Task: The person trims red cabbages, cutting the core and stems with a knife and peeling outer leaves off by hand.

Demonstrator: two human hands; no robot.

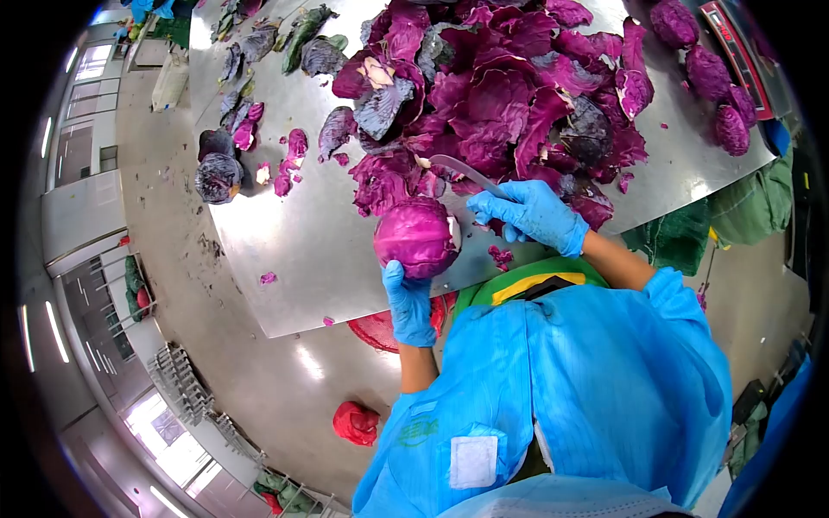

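Note:
A round purple cabbage, with a pale cut patch on its right side, rests in my left hand, whose blue-gloved fingers curl under its near side. My right hand, also gloved in blue, is closed on the handle of a knife. The curved blade points up and left, above the cabbage and apart from it, its tip close to loose leaves. A large heap of purple cabbage leaves lies just beyond both hands.
The metal table has its near edge by my body. Several elongated purple heads lie at the right beside a red-framed device. A dark outer-leaf head sits at the left. A red bag is on the floor.

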